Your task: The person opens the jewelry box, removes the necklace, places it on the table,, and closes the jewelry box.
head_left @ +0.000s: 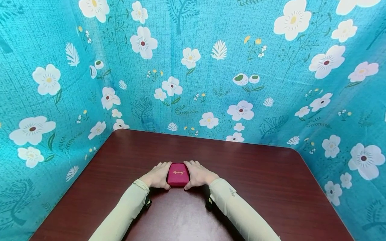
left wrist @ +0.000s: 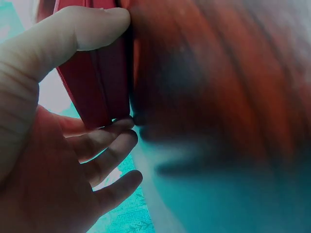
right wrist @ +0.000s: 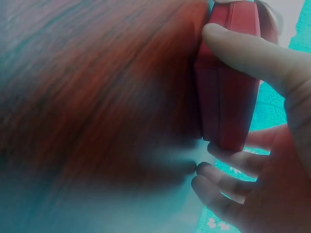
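A closed red box (head_left: 178, 174) with gold lettering on its lid lies on the dark red-brown table between two hands. The left hand (head_left: 157, 175) grips its left side, thumb at the near edge and fingers at the far end. On the opposite side the right hand (head_left: 197, 174) grips it the same way. In the left wrist view the thumb lies across the side of the box (left wrist: 92, 87), the other fingers spread past its far end. The right wrist view has the thumb on a near corner of the box (right wrist: 228, 97), with fingertips at its far end.
The wooden table (head_left: 241, 187) has rounded far corners. Blue flowered cloth (head_left: 193, 67) hangs behind it and on both sides. Pale sleeves cover both forearms, and a dark band shows beneath each wrist.
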`<state>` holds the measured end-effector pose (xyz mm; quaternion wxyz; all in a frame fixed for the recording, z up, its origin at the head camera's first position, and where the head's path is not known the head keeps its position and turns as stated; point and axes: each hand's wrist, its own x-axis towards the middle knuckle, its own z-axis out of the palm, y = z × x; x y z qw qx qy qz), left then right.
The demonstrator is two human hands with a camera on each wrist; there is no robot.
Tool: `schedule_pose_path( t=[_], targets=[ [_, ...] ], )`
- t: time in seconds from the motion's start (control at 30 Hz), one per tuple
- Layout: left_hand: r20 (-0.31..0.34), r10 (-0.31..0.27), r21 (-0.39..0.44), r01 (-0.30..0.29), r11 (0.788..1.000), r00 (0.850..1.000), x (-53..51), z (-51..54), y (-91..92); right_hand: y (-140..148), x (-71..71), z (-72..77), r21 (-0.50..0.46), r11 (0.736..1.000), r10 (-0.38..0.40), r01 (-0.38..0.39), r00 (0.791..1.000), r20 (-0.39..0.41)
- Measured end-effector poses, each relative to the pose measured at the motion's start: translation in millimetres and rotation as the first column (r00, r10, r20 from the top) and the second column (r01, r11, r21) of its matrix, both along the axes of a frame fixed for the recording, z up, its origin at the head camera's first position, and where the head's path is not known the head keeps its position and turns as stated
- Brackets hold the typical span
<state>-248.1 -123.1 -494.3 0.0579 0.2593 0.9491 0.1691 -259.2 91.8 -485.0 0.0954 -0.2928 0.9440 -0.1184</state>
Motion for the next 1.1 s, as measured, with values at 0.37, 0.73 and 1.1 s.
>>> schedule_pose_path(
  t=[0.37, 0.73, 1.1],
  targets=[
    [-0.026, -0.02, -0.003, 0.02, 1.0, 0.999, 3.5, -0.3, 7.8, 8, 3.1, -0.5, 0.012, 1.0, 0.009, -0.009, 1.0, -0.008],
    [-0.012, -0.034, 0.01, 0.034, 0.999, 0.999, 7.4, -0.3, 18.4, 23, 5.5, -4.8, -0.063, 0.998, -0.021, 0.022, 1.0, 0.017],
    [-0.012, -0.058, 0.025, 0.058, 0.998, 0.998, 13.0, 1.5, 27.3, 39, 10.8, -5.5, -0.105, 0.995, -0.001, 0.005, 0.999, 0.035]
  ],
)
